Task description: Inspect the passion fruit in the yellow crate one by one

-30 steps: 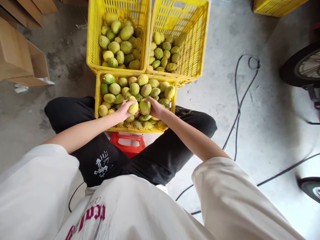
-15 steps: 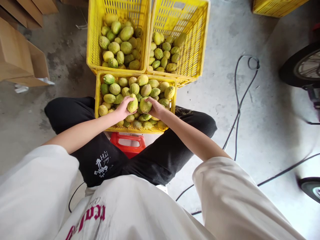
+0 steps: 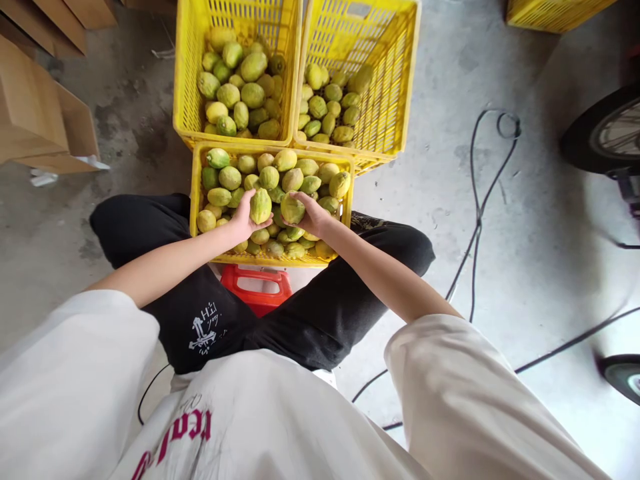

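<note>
A yellow plastic crate (image 3: 196,200) heaped with several green-yellow fruits stands between my knees. My left hand (image 3: 243,220) grips one yellow-green fruit (image 3: 261,205) just above the pile. My right hand (image 3: 313,215) holds a second fruit (image 3: 291,209) beside it. The two held fruits are close together over the crate's middle. Part of each palm is hidden by the fruit it holds.
Two more yellow crates with fruit, one on the left (image 3: 183,100) and one on the right (image 3: 405,87), stand behind the near one. A red stool (image 3: 256,292) is under me. Cardboard boxes (image 3: 45,120) lie at left, black cables (image 3: 480,200) and wheels (image 3: 607,133) at right.
Both hands have lifted and turned their fruits slightly, moving a little toward the far side of the crate. The left fruit now stands more upright.
</note>
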`<state>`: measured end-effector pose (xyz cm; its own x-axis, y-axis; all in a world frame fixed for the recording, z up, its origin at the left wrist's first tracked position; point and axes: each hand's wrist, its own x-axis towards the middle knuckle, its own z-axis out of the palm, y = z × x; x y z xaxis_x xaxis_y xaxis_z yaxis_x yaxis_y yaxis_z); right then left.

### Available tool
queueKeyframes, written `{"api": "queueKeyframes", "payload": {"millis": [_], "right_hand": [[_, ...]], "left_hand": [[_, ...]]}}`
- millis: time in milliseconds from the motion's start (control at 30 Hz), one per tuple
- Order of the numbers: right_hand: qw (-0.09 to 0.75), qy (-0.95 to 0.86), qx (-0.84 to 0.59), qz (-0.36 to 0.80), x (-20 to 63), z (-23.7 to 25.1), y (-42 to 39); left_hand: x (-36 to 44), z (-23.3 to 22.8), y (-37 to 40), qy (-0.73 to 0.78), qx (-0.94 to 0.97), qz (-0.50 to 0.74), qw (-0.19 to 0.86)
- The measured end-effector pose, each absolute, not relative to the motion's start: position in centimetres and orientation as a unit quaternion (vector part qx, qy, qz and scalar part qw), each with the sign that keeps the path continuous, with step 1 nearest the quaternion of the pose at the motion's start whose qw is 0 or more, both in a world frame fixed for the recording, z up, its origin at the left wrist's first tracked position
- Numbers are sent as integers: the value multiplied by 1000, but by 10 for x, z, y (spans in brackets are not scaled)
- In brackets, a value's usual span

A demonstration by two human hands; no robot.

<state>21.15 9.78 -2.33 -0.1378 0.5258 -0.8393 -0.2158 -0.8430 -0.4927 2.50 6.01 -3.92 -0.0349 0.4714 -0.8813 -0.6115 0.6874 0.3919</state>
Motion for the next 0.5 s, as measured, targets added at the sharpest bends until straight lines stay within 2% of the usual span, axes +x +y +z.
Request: {"api": "queueKeyframes", "payload": {"millis": [267, 500], "right_hand": [[223, -64, -591, 773, 211, -19, 101], [220, -105, -613, 751, 214, -23, 100]], "left_hand": [[29, -34, 58, 622, -77, 398, 670], [35, -20, 56, 630, -18, 382, 676]]}}
